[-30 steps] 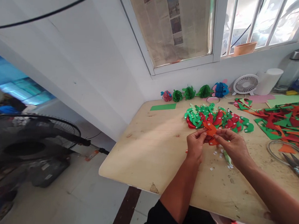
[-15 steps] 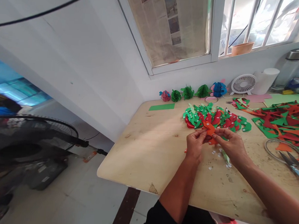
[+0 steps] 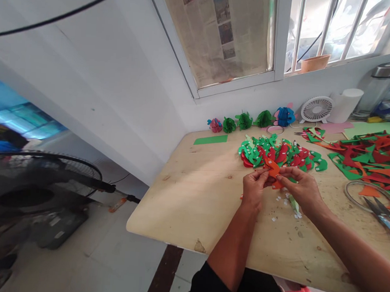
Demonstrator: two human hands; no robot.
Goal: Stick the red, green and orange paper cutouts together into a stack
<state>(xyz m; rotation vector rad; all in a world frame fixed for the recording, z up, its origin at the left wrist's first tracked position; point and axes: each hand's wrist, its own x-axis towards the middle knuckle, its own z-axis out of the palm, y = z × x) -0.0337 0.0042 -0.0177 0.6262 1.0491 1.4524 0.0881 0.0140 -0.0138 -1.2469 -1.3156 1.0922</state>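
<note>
Orange paper piece (image 3: 273, 169) over the worktop (image 3: 192, 194), your left hand (image 3: 254, 186) and right hand (image 3: 301, 187) both pinching it; grip unchanged this past second (only view drifted), so likely mid-step. Cut-out pile (image 3: 282, 153) at twelve o'clock, scraps (image 3: 374, 160) at three.

The tabletop (image 3: 184, 207) fills the frame's centre and lower right. The paper cutout (image 3: 273, 169) is between left hand (image 3: 254, 186) and right hand (image 3: 302, 190), in front of the cutout pile (image 3: 282, 153). Paper offcuts (image 3: 376, 152) lie at the right edge, behind the scissors (image 3: 389, 222). At the rear, five paper ornaments (image 3: 244, 121) stand left of the desk fan (image 3: 317, 110). The floor fan (image 3: 43, 185) occupies the lower left.
</note>
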